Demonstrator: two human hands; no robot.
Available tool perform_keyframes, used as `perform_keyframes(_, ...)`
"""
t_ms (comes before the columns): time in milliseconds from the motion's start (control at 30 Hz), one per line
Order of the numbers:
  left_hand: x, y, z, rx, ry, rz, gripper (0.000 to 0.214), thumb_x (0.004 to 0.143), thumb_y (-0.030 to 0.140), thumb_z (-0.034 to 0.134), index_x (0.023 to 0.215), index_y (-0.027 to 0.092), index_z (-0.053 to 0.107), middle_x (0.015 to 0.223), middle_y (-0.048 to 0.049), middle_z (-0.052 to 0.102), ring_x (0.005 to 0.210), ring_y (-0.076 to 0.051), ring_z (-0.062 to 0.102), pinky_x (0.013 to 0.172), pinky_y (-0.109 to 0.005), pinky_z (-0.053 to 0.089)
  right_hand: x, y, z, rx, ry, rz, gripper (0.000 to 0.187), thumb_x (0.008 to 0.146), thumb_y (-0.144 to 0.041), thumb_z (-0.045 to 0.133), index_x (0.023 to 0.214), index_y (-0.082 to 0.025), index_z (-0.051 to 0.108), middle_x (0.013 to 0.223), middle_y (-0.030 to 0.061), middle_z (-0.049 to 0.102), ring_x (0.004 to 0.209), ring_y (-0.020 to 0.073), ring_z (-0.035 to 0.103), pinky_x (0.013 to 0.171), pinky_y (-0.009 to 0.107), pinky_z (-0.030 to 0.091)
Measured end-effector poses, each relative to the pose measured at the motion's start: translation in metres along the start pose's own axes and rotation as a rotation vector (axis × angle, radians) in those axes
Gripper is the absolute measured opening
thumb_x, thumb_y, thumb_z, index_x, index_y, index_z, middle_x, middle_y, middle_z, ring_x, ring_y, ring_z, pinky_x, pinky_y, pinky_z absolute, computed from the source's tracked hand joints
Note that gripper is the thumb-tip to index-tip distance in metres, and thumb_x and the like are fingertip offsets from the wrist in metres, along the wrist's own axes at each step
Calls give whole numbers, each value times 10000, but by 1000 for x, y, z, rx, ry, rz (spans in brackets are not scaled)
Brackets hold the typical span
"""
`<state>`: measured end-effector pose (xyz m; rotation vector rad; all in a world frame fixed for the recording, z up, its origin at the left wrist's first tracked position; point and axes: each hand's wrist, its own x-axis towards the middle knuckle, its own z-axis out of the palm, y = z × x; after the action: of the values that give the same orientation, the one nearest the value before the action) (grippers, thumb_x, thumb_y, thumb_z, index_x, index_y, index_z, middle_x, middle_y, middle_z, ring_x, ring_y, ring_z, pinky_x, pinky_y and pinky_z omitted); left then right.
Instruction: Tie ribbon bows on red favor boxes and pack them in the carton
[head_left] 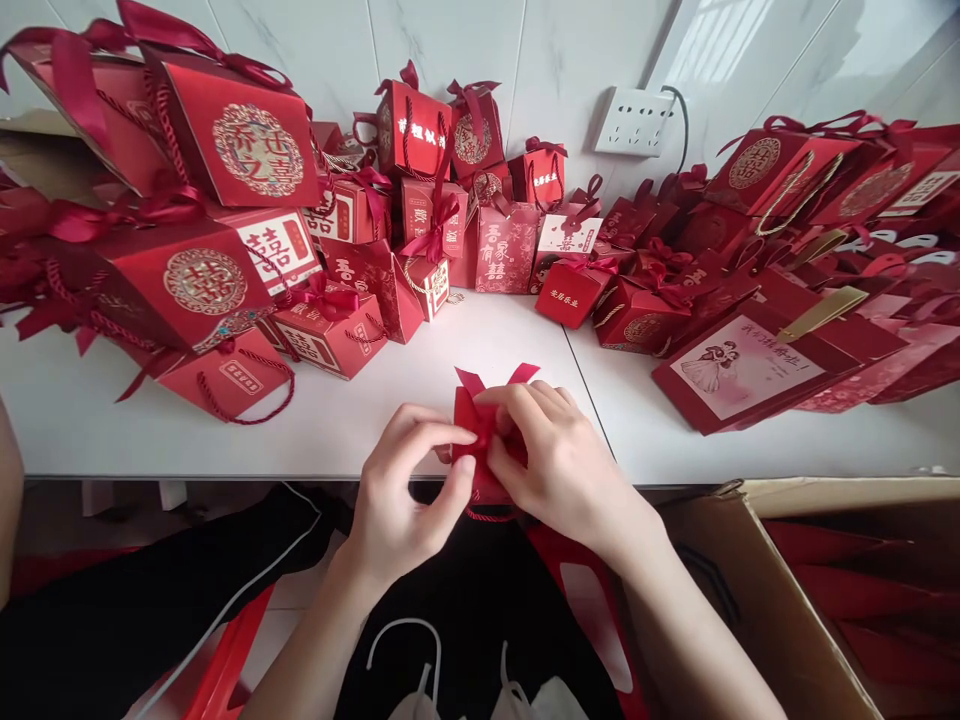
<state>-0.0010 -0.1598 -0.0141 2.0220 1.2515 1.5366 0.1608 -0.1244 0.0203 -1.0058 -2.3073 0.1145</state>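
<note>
A small red gift box [491, 488] sits at the front edge of the white table, partly covered by my hands. A red ribbon [469, 410] is gathered on its top, and two pointed ends stick up beyond my fingers. My left hand [412, 490] is at the box's left side, with index finger and thumb closed in at the middle of the ribbon. From the right, my right hand [551, 455] pinches the ribbon, its other fingers curled. A twisted red cord [487, 516] hangs from the box's near side.
Stacked red gift boxes [225, 150] line the left of the table [322, 430]; more boxes [491, 245] stand along the tiled wall. At right are piled bags and boxes [739, 365]. A power strip [634, 122] is on the wall. A cardboard carton [795, 590] holds red pieces. Another person's dark-clothed leg [187, 580] is at left.
</note>
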Motion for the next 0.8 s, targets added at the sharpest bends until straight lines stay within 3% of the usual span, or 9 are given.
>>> perform_keyframes(67, -2, -6, -3, -173, 49, -172, 98, 871, 266, 506, 909, 194, 561, 836, -24, 508, 727, -136, 521, 628, -256, 465, -6, 1, -9, 113, 3, 25, 205, 835, -180, 510, 1033, -154, 552, 885, 70, 614, 808, 201, 550, 737, 323, 417)
perform_keyframes(133, 0, -11, -6, -286, 65, -379, 216, 898, 380, 440, 811, 195, 508, 734, 2, 466, 637, -125, 469, 573, -254, 419, -15, 4, -18, 177, 83, 123, 138, 867, -284, 510, 925, -168, 556, 844, 60, 600, 780, 189, 553, 704, 300, 423)
perform_keyframes(200, 5, -14, -9, -301, -27, -555, 357, 908, 469, 368, 697, 193, 448, 644, 21, 406, 572, -116, 399, 533, -251, 360, -23, 7, -23, 163, 127, 284, 248, 895, -392, 482, 763, -186, 523, 708, 27, 560, 650, 160, 519, 616, 272, 398)
perform_keyframes(267, 12, -12, -10, -253, -169, -633, 434, 893, 524, 359, 616, 191, 377, 597, 31, 338, 552, -110, 338, 514, -249, 302, -30, 10, -21, 140, 71, 437, 372, 895, -490, 464, 665, -197, 474, 606, -1, 506, 546, 133, 451, 548, 257, 355)
perform_keyframes(400, 22, -6, -7, -220, -276, -673, 438, 860, 500, 460, 600, 194, 287, 597, 43, 243, 552, -98, 268, 507, -243, 239, -33, 12, -8, 273, -41, 605, 462, 868, -587, 438, 610, -205, 409, 538, -35, 417, 505, 109, 365, 496, 236, 304)
perform_keyframes(533, 18, -11, -3, -299, -243, -660, 376, 856, 417, 509, 610, 186, 343, 600, 44, 275, 559, -92, 289, 517, -234, 245, -33, 17, 1, 497, -24, 679, 416, 879, -520, 456, 617, -203, 394, 570, -44, 367, 545, 106, 327, 496, 225, 274)
perform_keyframes(800, 4, -33, 5, -631, -206, -605, 349, 860, 381, 522, 617, 182, 370, 623, 41, 308, 567, -91, 286, 527, -239, 244, -37, 35, 21, 1191, 24, 710, 391, 866, -441, 535, 615, -199, 357, 584, -58, 291, 529, 88, 230, 482, 222, 209)
